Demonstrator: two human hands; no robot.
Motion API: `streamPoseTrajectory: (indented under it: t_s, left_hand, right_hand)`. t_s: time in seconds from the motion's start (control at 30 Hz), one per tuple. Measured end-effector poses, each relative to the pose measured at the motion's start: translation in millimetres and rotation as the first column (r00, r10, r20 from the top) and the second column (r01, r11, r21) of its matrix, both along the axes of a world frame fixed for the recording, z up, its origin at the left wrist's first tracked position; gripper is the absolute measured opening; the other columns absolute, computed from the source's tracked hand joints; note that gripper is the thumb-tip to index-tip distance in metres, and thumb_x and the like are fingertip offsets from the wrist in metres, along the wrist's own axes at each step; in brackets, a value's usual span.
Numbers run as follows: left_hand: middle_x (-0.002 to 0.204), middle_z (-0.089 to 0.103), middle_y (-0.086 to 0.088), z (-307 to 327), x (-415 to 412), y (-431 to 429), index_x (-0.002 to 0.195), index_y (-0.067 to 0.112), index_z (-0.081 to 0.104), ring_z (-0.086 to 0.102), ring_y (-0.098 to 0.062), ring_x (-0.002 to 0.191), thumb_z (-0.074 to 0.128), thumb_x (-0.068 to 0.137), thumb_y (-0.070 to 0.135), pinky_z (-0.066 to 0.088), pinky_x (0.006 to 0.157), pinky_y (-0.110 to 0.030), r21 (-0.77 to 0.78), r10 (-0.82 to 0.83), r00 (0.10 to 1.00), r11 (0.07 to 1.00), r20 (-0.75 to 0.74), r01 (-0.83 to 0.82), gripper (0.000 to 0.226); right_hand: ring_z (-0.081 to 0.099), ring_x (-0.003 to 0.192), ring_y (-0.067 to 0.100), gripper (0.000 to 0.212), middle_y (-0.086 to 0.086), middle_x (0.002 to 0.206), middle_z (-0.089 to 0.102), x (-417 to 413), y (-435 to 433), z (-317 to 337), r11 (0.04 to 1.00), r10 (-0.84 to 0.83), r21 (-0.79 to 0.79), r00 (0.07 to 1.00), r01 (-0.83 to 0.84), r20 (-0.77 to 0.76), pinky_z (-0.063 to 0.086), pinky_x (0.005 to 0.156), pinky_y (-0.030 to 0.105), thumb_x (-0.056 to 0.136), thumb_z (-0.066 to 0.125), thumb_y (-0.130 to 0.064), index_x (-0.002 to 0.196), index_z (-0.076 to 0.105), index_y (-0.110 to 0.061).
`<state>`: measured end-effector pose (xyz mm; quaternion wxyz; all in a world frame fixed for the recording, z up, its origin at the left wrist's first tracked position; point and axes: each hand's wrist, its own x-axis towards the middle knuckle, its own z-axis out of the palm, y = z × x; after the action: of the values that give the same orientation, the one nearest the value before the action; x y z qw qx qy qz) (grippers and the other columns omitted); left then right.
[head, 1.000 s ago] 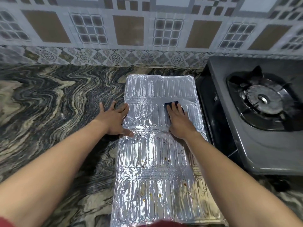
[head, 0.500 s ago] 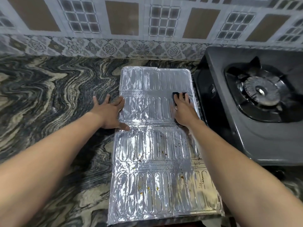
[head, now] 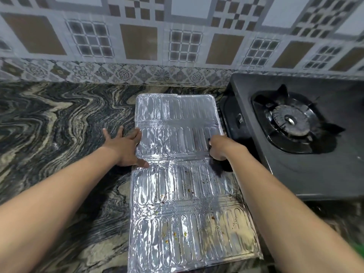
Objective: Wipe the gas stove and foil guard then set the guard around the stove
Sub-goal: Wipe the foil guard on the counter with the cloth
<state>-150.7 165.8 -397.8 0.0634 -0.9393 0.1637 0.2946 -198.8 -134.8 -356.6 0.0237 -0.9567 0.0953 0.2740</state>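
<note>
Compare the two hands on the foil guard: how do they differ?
The left hand lies flat, fingers spread, half on the foil guard, half on the counter; the right hand is curled at the guard's right edge over a dark cloth. Both touch the same panel.

Foil guard (head: 183, 194) flat on counter (head: 59, 125), left of gas stove (head: 295, 164). Left hand (head: 126, 146) spread, pressing left edge; right hand (head: 218, 148) curled at right edge.

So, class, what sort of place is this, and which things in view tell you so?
Most likely a home kitchen. A black gas stove with a burner sits on a marbled stone counter, patterned tiles cover the wall behind, and a foil guard lies flat beside the stove.
</note>
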Motion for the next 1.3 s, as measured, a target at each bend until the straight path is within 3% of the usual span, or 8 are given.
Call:
streamPoseTrajectory:
  t_s: [0.1, 0.2, 0.27, 0.7, 0.87, 1.07, 1.2, 1.3]
  left_hand:
    - [0.160, -0.024, 0.017, 0, 0, 1, 0.155, 0.031, -0.016, -0.017, -0.035, 0.149, 0.046, 0.059, 0.095, -0.010, 0.106, -0.076, -0.001, -0.008, 1.000, 1.000, 0.009, 0.008, 0.131]
    - [0.160, -0.024, 0.017, -1, -1, 2, 0.155, 0.031, -0.015, -0.017, -0.035, 0.150, 0.046, 0.058, 0.096, -0.010, 0.106, -0.075, -0.013, -0.013, 1.000, 1.000, 0.012, 0.013, 0.131]
    - [0.161, -0.023, 0.016, -2, -2, 5, 0.156, 0.031, -0.013, -0.017, -0.035, 0.150, 0.045, 0.058, 0.096, -0.011, 0.106, -0.074, -0.031, -0.017, 1.000, 0.999, 0.021, 0.018, 0.131]
    - [0.165, -0.012, 0.011, -3, -3, 12, 0.157, 0.032, -0.003, -0.009, -0.033, 0.152, 0.045, 0.063, 0.094, -0.009, 0.109, -0.075, -0.051, -0.075, 0.995, 0.996, 0.069, 0.078, 0.123]
    - [0.164, -0.015, 0.013, 2, 1, 12, 0.157, 0.034, -0.004, -0.011, -0.031, 0.151, 0.053, 0.063, 0.090, -0.008, 0.109, -0.075, -0.059, -0.066, 0.998, 0.996, 0.003, 0.067, 0.124]
    - [0.162, -0.021, 0.015, 9, 7, 13, 0.155, 0.038, -0.011, -0.012, -0.032, 0.151, 0.074, 0.052, 0.080, -0.002, 0.108, -0.077, 0.027, -0.062, 0.994, 0.998, -0.091, 0.065, 0.140]
    - [0.162, -0.021, 0.013, 7, 5, 13, 0.155, 0.036, -0.012, -0.008, -0.032, 0.152, 0.074, 0.054, 0.078, 0.001, 0.108, -0.076, 0.017, -0.081, 0.994, 0.996, -0.070, 0.082, 0.139]
    - [0.163, -0.019, 0.012, 7, 4, 14, 0.156, 0.034, -0.011, -0.009, -0.033, 0.151, 0.075, 0.055, 0.075, 0.000, 0.107, -0.077, 0.002, -0.085, 0.995, 0.996, -0.056, 0.085, 0.138]
  right_hand:
    - [0.044, 0.131, 0.040, 0.044, 0.023, 0.140, 0.048, -36, 13, -20, 0.995, -0.057, 0.085, 0.996, 0.052, 0.063, 0.045, 0.096, 0.039, 0.093, 0.052, -0.002, 0.137, 0.043, 0.001]
    - [-0.001, 0.151, 0.033, 0.076, 0.015, 0.164, 0.008, -76, 20, -48, 0.990, -0.032, 0.138, 0.976, 0.002, 0.216, 0.018, 0.120, 0.048, 0.091, 0.050, 0.000, 0.156, 0.011, -0.007]
    - [-0.010, 0.151, 0.029, 0.083, 0.010, 0.165, -0.002, -89, 18, -61, 0.990, -0.006, 0.133, 0.953, -0.036, 0.302, 0.003, 0.123, 0.047, 0.087, 0.046, 0.004, 0.157, 0.003, -0.012]
    - [-0.007, 0.151, 0.033, 0.083, 0.014, 0.165, 0.003, -94, 54, -70, 0.978, 0.073, 0.146, 0.897, -0.150, 0.436, -0.001, 0.122, 0.049, 0.087, 0.051, 0.002, 0.156, 0.007, -0.008]
    - [-0.005, 0.152, 0.025, 0.060, 0.010, 0.165, 0.003, -93, 29, -79, 0.964, -0.071, 0.258, 0.882, -0.059, 0.465, 0.004, 0.123, 0.043, 0.103, 0.033, -0.016, 0.156, 0.006, -0.010]
    - [-0.005, 0.152, 0.021, 0.080, 0.008, 0.165, 0.004, -87, 29, -81, 0.930, -0.184, 0.367, 0.874, 0.007, 0.449, 0.011, 0.123, 0.042, 0.088, 0.045, 0.011, 0.157, 0.010, -0.009]
    - [0.009, 0.151, 0.016, 0.064, 0.004, 0.163, 0.016, -93, 32, -76, 0.863, -0.290, 0.505, 0.830, 0.011, 0.477, 0.007, 0.118, 0.021, 0.095, 0.040, 0.008, 0.155, 0.023, -0.008]
    - [0.005, 0.151, 0.011, 0.068, -0.003, 0.163, 0.010, -105, 49, -69, 0.844, -0.130, 0.515, 0.872, -0.153, 0.473, 0.006, 0.120, 0.025, 0.094, 0.036, 0.011, 0.156, 0.018, -0.012]
